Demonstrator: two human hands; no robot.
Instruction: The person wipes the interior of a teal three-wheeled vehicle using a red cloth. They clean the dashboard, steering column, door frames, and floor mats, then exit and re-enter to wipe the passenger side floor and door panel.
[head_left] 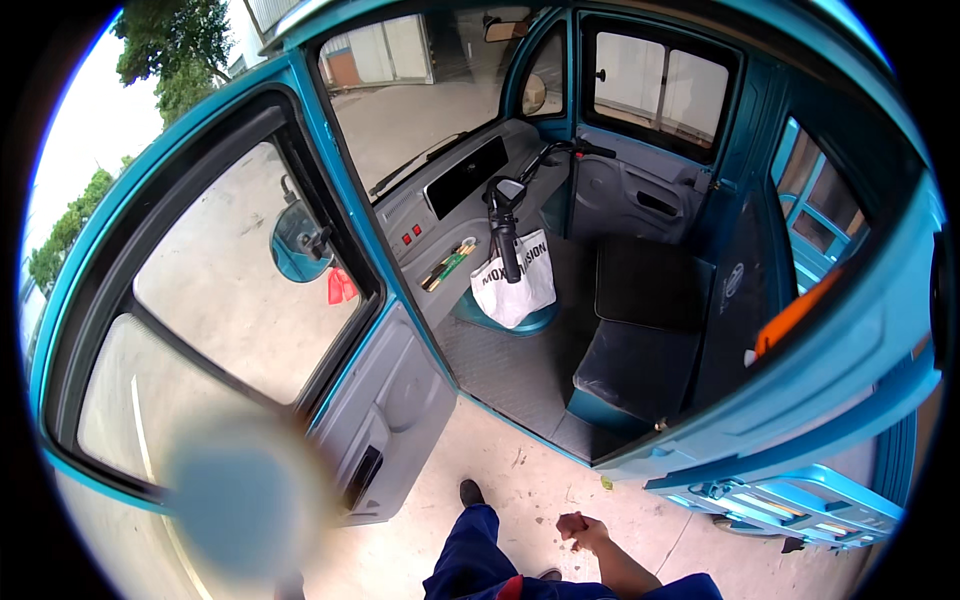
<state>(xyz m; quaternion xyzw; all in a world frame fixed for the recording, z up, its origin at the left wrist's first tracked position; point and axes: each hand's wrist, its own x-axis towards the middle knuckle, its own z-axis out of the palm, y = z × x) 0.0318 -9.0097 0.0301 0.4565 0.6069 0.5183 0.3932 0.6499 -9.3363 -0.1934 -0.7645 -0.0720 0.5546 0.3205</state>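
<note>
"Condition of the hands?"

"Right hand (587, 532): over the pale ground (525, 450), to the right of the open door (410, 430), apart from it. Fingers curled inward; too small to tell how tightly, or whether they have hold of anything. Left hand: out of view, so I cannot tell how its fingers stand."

"Position of the vehicle?"

"The blue cab (740, 430) stands immediately right of the open door, its doorway exposed."

"Interior findings?"

"Handlebar (507, 245) right of the door, with a white bag (515, 295) against its near grip. Black seat (640, 365) farther right of the door."

"Anything at the door itself?"

"A side mirror (300, 245) shows through its window. A blurred round shape (245, 495) covers its lower left part; nature undetermined."
</note>
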